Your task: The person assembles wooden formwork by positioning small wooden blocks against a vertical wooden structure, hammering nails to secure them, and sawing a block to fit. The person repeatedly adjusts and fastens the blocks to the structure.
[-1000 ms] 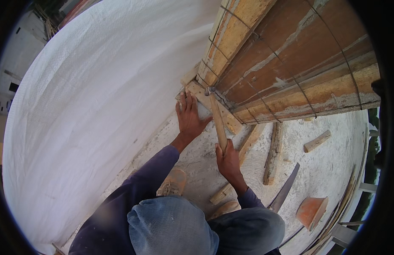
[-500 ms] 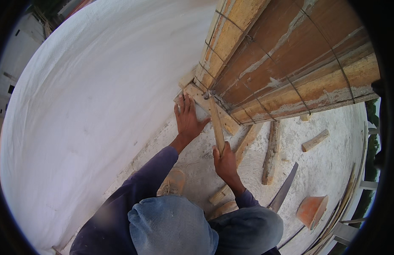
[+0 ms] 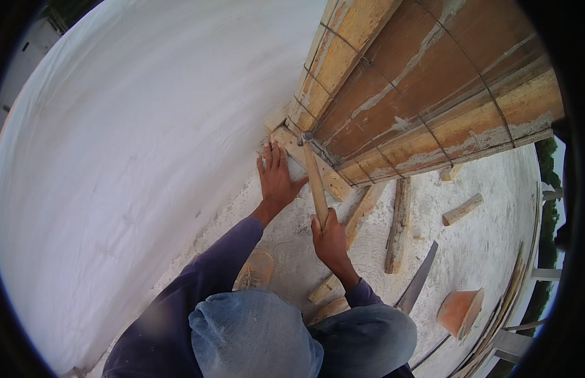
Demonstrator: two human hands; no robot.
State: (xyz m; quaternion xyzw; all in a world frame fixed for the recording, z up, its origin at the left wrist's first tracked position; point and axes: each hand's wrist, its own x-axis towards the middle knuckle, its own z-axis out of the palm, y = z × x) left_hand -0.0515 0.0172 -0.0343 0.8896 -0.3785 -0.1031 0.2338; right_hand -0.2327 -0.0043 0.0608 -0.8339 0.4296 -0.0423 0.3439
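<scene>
My right hand [image 3: 331, 239] is closed round the lower end of a hammer's wooden handle [image 3: 315, 183]. The hammer's metal head [image 3: 304, 137] is up at a short wooden board [image 3: 331, 179], which lies across the foot of a wooden column form [image 3: 393, 88]. My left hand [image 3: 279, 179] rests with fingers stretched out, its fingertips at the board's left end beside a small wood block [image 3: 277, 119]. The thumb points toward the hammer handle. Whether a nail stands under the hammer head is too small to tell.
Wire ties [image 3: 425, 128] wrap the form. A white sheeted wall [image 3: 128, 145] rises on the left. On the concrete floor lie a long batten [image 3: 362, 217], a rough timber piece [image 3: 399, 227], a short offcut [image 3: 463, 210], a handsaw [image 3: 420, 277] and an orange bucket [image 3: 459, 313].
The hammer head has shifted slightly to the left and up along the board, and my right hand has followed a little. My left hand keeps its place on the board's end.
</scene>
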